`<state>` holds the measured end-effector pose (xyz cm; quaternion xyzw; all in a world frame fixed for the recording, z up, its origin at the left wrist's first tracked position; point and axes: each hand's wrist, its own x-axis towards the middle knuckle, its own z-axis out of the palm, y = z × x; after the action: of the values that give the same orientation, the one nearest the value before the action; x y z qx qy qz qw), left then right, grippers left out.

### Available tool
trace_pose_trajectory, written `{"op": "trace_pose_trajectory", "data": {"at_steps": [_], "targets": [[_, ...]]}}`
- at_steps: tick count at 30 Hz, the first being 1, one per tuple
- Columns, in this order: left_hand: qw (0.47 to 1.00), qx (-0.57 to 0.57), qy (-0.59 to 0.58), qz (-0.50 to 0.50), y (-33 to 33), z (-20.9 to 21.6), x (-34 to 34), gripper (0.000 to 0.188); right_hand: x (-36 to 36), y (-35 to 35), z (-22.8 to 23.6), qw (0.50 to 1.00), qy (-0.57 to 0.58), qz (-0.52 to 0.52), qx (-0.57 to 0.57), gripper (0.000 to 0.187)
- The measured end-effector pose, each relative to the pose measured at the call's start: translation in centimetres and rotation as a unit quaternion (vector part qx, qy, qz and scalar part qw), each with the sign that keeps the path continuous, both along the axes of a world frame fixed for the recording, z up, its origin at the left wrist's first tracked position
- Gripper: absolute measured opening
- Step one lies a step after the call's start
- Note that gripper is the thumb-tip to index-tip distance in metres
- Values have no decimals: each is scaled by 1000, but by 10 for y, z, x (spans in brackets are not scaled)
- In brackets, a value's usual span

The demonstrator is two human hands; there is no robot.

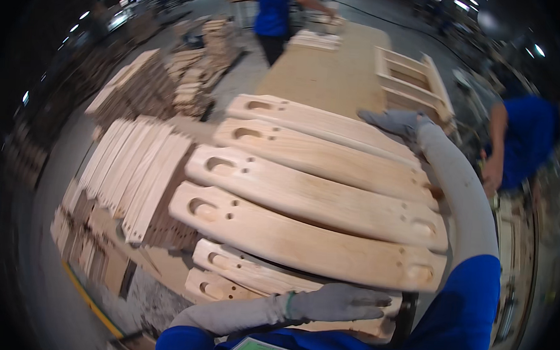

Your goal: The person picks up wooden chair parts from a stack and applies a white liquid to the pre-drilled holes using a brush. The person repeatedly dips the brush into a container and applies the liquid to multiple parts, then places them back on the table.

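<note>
Grey-gloved hands, left (342,303) and right (393,122), both unclenched with fingers extended, flank curved wooden planks (311,235)

Pale, slotted wooden boards (317,193) lie side by side.

The left hand (339,303) partly hides the lowest slat (223,288), and the top edge crops a co-worker (272,13).

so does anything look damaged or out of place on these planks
No damage stands out. The planks do lie slightly uneven: their left ends are staggered rather than flush, which looks a bit untidy. Blur could hide finer flaws.
</note>
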<state>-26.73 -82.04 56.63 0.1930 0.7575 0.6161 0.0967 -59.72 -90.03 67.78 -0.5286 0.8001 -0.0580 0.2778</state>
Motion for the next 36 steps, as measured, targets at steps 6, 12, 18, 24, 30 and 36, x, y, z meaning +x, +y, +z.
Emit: {"op": "trace_pose_trajectory", "data": {"at_steps": [6, 12, 18, 24, 30, 36], "targets": [[995, -14, 41, 86, 5, -34, -4, 45, -19, -30, -36, 989, -50, 140, 27, 47], [988, -118, 91, 49, 0, -13, -9, 57, -13, -37, -39, 989, -129, 40, 54, 49], [971, 92, 162, 150, -30, -5, 24, 43, 21, -78, -23, 991, 55, 106, 56, 55], [961, 70, -20, 268, -68, -24, 66, 55, 52, -160, -54, 987, 60, 150, -19, 58], [931, -101, 199, 289, -74, -31, 74, 37, 54, -168, -67, 979, 61, 158, -113, 62], [958, -60, -64, 273, -72, 14, 71, 40, 45, -143, -39, 968, 89, 114, -203, 65]]}}
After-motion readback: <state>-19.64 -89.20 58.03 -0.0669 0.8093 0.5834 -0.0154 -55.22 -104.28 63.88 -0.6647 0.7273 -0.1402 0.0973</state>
